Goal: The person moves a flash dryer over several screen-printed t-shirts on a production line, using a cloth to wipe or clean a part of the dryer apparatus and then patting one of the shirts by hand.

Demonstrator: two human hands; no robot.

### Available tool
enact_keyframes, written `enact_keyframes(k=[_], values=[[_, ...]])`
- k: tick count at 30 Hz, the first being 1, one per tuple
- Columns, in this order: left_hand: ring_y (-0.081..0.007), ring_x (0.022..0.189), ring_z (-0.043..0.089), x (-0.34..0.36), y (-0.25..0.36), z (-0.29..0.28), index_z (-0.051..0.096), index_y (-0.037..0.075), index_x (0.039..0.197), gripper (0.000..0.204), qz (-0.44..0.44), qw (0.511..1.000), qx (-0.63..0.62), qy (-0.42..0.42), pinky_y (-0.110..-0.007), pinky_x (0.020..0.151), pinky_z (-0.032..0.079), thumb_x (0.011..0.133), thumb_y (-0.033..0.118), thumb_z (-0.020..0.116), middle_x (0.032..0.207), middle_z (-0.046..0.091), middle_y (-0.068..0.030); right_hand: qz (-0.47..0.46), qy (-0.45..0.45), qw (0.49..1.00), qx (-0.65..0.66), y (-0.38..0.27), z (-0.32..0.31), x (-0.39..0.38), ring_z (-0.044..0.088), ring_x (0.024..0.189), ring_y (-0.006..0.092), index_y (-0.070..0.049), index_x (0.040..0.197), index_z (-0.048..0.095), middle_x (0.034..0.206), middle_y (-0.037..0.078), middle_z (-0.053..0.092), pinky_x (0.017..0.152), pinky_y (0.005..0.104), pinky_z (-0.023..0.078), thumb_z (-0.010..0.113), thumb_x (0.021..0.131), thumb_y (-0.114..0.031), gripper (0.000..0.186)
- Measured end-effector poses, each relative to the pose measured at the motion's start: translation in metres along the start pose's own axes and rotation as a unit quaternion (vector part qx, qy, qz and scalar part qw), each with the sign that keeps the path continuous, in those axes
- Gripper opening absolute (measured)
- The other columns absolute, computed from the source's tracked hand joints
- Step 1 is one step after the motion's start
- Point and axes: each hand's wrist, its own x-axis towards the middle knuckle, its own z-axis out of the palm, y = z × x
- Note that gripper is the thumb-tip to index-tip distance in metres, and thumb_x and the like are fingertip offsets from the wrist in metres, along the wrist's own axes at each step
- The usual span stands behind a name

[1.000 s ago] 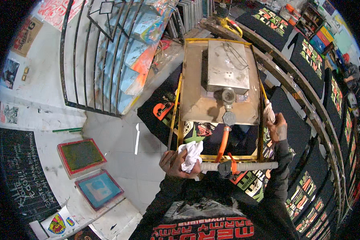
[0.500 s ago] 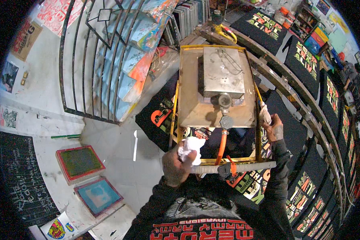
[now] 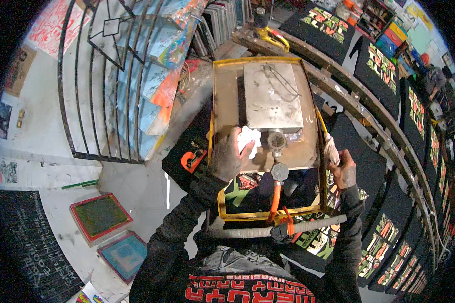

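Observation:
My left hand (image 3: 229, 153), closed on a crumpled white cloth (image 3: 249, 141), is at the left part of the metal hood (image 3: 227, 93) of a heater in a yellow frame (image 3: 220, 207). My right hand (image 3: 342, 169) grips a white cloth wrapping (image 3: 330, 149) on the frame's right rail. On the hood sit a steel box (image 3: 272, 101) and a pipe fitting (image 3: 276, 141) with an orange hose (image 3: 275, 199). A grey wrapped bar (image 3: 242, 232) crosses the near end. Below the heater lie printed black shirts (image 3: 177, 161).
Black shirts on boards (image 3: 376, 76) and curved rails (image 3: 364, 103) line the right, with a person (image 3: 433, 83) at the far right. At left are a black metal grille (image 3: 73, 126), red-framed screen (image 3: 100, 217) and blue screen (image 3: 124, 257). Stacked frames (image 3: 217, 25) stand behind.
My left hand has moved up and forward with the cloth, from the near end onto the hood's left part. My right hand stays on the wrapped rail; the heater appears slightly further left.

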Motion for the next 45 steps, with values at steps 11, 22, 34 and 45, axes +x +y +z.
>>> enact_keyframes(k=[11,22,34,45], values=[[-0.0399,0.076,0.069,0.023,-0.017,0.027,0.046,0.010,0.109,0.048,-0.010,0.998,0.036,0.042,-0.048,0.060,0.053,0.078,0.026,0.080,0.081,0.066,-0.0191,0.007,-0.021,0.999,-0.050,0.000,-0.008,-0.004,0.065,0.081,0.0182,0.003,0.101,0.054,0.089,0.014,0.066,0.073,0.0335,0.052,0.070,0.077,-0.007,0.030],[-0.0369,0.074,0.071,0.024,-0.001,0.013,0.051,0.010,0.105,0.045,-0.042,0.999,0.006,0.029,-0.044,0.061,0.055,0.078,0.030,0.080,0.080,0.069,-0.0187,0.088,0.001,0.992,0.088,0.011,0.000,-0.001,0.061,0.079,0.0162,0.001,0.099,0.054,0.084,0.010,0.062,0.074,0.0312,0.051,0.070,0.075,-0.002,0.030],[-0.0287,0.078,0.067,-0.168,0.092,-0.071,0.057,0.006,0.101,0.041,-0.211,0.977,-0.001,0.014,-0.039,0.071,0.052,0.076,0.030,0.078,0.085,0.065,-0.0143,0.062,-0.044,0.997,-0.026,-0.004,-0.002,-0.002,0.066,0.084,0.0262,0.002,0.102,0.057,0.090,0.018,0.066,0.076,0.0371,0.052,0.068,0.077,-0.009,0.030],[-0.0290,0.074,0.066,-0.199,0.064,-0.047,0.061,0.003,0.099,0.039,-0.088,0.972,0.002,0.219,-0.040,0.069,0.054,0.075,0.030,0.077,0.084,0.065,-0.0141,-0.017,-0.014,0.993,-0.113,0.017,-0.002,-0.050,0.063,0.089,0.0442,0.003,0.111,0.052,0.096,0.027,0.064,0.079,0.0478,0.049,0.065,0.083,-0.022,0.041]])
